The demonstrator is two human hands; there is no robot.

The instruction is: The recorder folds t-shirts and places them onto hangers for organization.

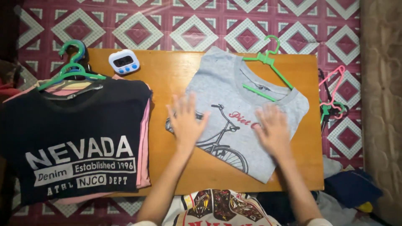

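Left hand [184, 121]: fingers spread wide & flat, palm down, resting on the left edge of a grey T-shirt [234, 104], partly over the bicycle print. Pinching nothing. Slightly blurred.

Right hand [273, 129]: fingers also spread, flat on the shirt's right half, just near of the collar, covering part of the red lettering. Holds nothing either. Both forearms run in from the near edge.

The grey shirt lies folded & tilted on the wooden table [171, 75], right of centre, collar toward the far right. A green hanger [268, 62] sits in its neck opening, hook pointing far, past the table's far edge.

Left side of table: a stack of shirts, w/ a dark T-shirt [75, 138] w/ white print on top & pink fabric showing under it at the edges. 1 more green hanger [71, 69] is at its collar, w/ a dark one beside it. Stack is well apart from the grey shirt.

A small white timer [124, 61] w/ blue buttons stands near the far edge, betw. the 2 shirts.

Off the table's right end, pink & green hangers [333, 96] lie on the patterned mat [192, 25]. Loose clothes [351, 188] are piled at the near right.
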